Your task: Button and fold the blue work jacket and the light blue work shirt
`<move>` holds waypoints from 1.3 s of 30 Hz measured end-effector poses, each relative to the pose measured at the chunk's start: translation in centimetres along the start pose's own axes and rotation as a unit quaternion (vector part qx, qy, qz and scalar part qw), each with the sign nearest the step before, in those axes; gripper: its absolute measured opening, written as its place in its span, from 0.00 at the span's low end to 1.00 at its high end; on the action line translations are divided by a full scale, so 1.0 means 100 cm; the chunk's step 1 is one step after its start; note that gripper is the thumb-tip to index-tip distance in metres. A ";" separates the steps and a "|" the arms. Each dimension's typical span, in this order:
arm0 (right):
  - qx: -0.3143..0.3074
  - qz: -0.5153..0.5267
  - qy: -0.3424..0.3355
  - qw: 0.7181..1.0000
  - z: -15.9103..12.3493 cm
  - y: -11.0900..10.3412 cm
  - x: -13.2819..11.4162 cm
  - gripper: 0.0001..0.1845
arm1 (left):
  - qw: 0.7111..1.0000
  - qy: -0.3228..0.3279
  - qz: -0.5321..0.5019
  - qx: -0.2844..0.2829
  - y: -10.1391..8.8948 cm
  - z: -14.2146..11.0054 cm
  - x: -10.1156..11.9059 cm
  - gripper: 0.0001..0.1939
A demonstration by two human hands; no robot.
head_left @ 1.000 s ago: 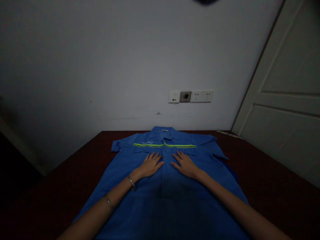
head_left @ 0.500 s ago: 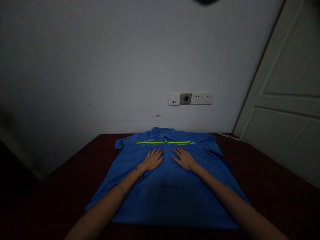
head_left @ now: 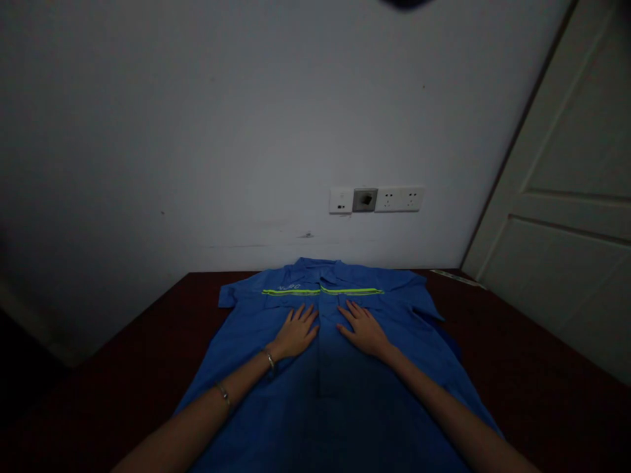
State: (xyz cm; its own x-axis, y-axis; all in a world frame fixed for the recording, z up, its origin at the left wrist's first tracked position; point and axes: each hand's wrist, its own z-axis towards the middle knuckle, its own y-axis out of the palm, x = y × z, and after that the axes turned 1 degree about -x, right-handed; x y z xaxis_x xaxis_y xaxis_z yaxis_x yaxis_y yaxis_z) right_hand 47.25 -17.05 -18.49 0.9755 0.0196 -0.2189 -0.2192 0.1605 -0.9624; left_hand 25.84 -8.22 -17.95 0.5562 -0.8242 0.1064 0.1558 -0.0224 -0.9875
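Note:
A blue short-sleeved work shirt (head_left: 325, 368) lies spread front side up, its collar toward the wall. Yellow-green stripes cross its chest, with pale lettering above the left one. My left hand (head_left: 294, 333) rests flat on the left chest, fingers spread just below the stripe. On the other side of the button placket, my right hand (head_left: 363, 329) lies flat too, fingers apart. Neither hand grips the cloth. Two bracelets circle my left wrist and forearm. The shirt's bottom hem is out of view.
The dark red table (head_left: 148, 348) reaches back to a pale wall (head_left: 246, 131). Sockets and switch plates (head_left: 375, 200) sit on that wall. A panelled white door (head_left: 566, 217) stands at the right, with a thin flat strip (head_left: 457, 278) near the table's back right corner.
The view has shifted slightly, so the shirt's lower edge has left the picture. Both hands stay flat on the shirt in nearly the same places.

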 end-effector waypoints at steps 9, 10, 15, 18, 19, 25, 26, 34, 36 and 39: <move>0.002 -0.008 -0.006 1.000 -0.001 -0.002 -0.002 0.32 | 1.000 -0.003 0.003 0.001 0.000 -0.002 0.002 0.26; 0.002 -0.011 -0.006 1.000 -0.001 -0.002 -0.002 0.32 | 1.000 -0.004 0.002 -0.005 -0.001 -0.002 0.002 0.25; 0.005 -0.030 0.001 1.000 -0.002 -0.008 -0.009 0.30 | 0.999 -0.013 -0.004 -0.031 -0.017 0.001 0.009 0.24; 0.040 -0.026 -0.015 0.999 -0.008 -0.021 -0.023 0.22 | 0.999 -0.030 -0.012 0.028 -0.031 -0.002 0.020 0.16; 0.051 -0.011 -0.031 0.998 -0.011 -0.026 -0.029 0.20 | 0.998 -0.036 -0.019 0.051 -0.036 -0.005 0.024 0.14; -0.025 0.177 -0.108 0.978 -0.041 -0.039 -0.062 0.12 | 0.993 -0.020 -0.101 -0.058 -0.046 -0.043 0.050 0.13; -0.043 0.198 -0.109 0.973 -0.046 -0.038 -0.065 0.12 | 0.990 -0.018 -0.106 -0.087 -0.045 -0.050 0.054 0.13; -0.084 0.268 -0.074 0.957 -0.061 -0.028 -0.066 0.17 | 0.917 0.127 -0.291 -0.242 -0.058 -0.083 0.066 0.12; -0.089 0.276 -0.064 0.955 -0.061 -0.027 -0.065 0.17 | 0.884 0.155 -0.331 -0.290 -0.065 -0.089 0.070 0.12; -0.095 0.276 -0.062 0.954 -0.060 -0.026 -0.066 0.15 | 0.846 0.145 -0.374 -0.350 -0.073 -0.096 0.079 0.11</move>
State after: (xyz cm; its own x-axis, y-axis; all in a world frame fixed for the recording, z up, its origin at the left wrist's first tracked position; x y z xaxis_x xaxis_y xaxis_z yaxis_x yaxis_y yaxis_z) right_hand 41.28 -23.56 -15.51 0.7017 0.1689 -0.6922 -0.6884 -0.0897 -0.7197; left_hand 21.22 -19.98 -10.98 0.2758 -0.5336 0.7995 -0.2032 -0.8453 -0.4941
